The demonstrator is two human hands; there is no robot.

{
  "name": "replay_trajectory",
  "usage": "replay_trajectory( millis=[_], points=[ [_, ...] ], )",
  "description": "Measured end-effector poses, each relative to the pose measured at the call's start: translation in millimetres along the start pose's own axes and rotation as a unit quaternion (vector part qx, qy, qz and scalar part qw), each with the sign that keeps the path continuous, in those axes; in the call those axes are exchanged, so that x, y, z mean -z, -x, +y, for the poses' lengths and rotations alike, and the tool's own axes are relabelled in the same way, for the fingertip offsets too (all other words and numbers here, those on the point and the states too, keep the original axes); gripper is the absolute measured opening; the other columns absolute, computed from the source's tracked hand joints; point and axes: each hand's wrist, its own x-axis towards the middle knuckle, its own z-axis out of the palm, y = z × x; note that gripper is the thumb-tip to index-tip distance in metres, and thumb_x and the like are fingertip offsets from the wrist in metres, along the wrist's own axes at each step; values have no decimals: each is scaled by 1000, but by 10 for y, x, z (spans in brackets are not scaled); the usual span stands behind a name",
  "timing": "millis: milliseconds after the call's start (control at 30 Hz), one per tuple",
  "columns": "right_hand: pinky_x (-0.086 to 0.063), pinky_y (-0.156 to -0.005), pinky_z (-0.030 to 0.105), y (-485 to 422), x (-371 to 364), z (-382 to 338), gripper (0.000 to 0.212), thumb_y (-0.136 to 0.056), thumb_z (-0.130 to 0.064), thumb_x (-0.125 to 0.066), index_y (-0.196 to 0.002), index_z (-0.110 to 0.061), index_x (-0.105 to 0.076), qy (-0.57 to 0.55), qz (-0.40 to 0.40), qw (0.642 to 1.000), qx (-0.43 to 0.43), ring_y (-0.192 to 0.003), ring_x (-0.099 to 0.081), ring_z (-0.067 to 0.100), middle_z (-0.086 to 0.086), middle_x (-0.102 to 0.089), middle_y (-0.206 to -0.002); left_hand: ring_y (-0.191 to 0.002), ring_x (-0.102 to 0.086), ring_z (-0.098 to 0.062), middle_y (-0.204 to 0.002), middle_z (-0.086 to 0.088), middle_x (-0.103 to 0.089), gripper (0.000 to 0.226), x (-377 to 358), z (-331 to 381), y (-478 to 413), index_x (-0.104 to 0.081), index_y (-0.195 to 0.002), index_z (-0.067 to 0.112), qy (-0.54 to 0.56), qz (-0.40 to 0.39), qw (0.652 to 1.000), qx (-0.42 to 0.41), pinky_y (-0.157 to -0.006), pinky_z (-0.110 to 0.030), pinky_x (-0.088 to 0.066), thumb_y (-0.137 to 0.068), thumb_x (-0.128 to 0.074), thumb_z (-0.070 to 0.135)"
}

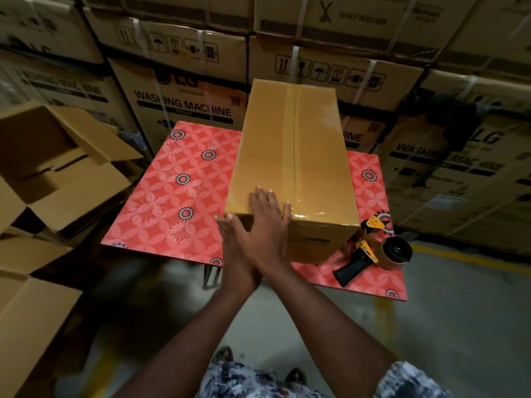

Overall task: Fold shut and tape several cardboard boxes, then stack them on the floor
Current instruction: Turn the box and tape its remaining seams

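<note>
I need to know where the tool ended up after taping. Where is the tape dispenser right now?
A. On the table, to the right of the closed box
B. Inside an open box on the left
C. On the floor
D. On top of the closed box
A: the tape dispenser lies on its side on the red table, right beside the taped box, near the table's front right corner.

- One shut, taped box (290,156) sits on the surface.
- One red surface (172,196) with flowers on it.
- One tape gun (370,254), with one roll of tape (396,251) on it.
- Two hands (265,225).
- At least two open boxes (57,168) on the left; the pile is cut off, so I can't count more.
- Lots of big washing machine boxes (184,107) stacked behind, too many to count.
</note>
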Motion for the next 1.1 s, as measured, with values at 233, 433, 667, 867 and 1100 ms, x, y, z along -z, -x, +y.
replay_trajectory(
  millis=[233, 433, 667, 867, 1100],
  points=[
    [-11, -124, 54, 82, -63, 26, 76, -88, -41, -69, -153, -18, -39, 77, 1, 997, 24, -153, -21, 26, 2, -30, -165, -156, 6, -31, -169, -13, 1, 90, 13, -368, 230, 0, -163, 21, -141, -80, 982, -93, -124, -54, -17, -97, -50, 56],
    [-12, -121, 55, 53, -125, 16, 77, -89, -62, -57, -149, -17, -42, 60, 11, 998, 7, -151, -25, 27, 3, -36, -161, -132, -53, -30, -150, -9, -49, 57, 354, -247, 79, -36, -153, 21, 11, 31, 998, 57, -104, -44, -48, -100, -54, 9],
    [-13, -118, 55, 90, 65, 244, 55, -96, -44, -58, -144, -22, -45, 56, 20, 997, 46, -148, -30, 25, 4, -37, -159, -135, -48, -21, -151, -4, -49, 49, 768, 348, -436, -44, -152, 21, 105, 88, 987, 87, -112, -45, -42, -106, -46, 39],
    [-24, -115, 48, 149, 593, 1219, 66, -99, -54, -41, -151, -14, -35, -36, 139, 959, -244, -147, -30, 34, 14, -31, -160, -129, -51, -22, -146, -5, -53, 48, 571, 543, -686, -41, -153, 17, 106, 17, 993, 47, -107, -36, -43, -108, -43, 33],
    [-41, -103, 37, -22, 605, 1301, 56, -101, -33, -59, -146, -10, -37, -308, 147, 884, -320, -132, -47, 29, 15, -46, -147, -122, -54, -21, -137, 0, -58, 42, 510, 527, -350, -47, -149, 21, 135, 74, 983, 104, -100, -38, -46, -107, -45, 24]
  ],
)
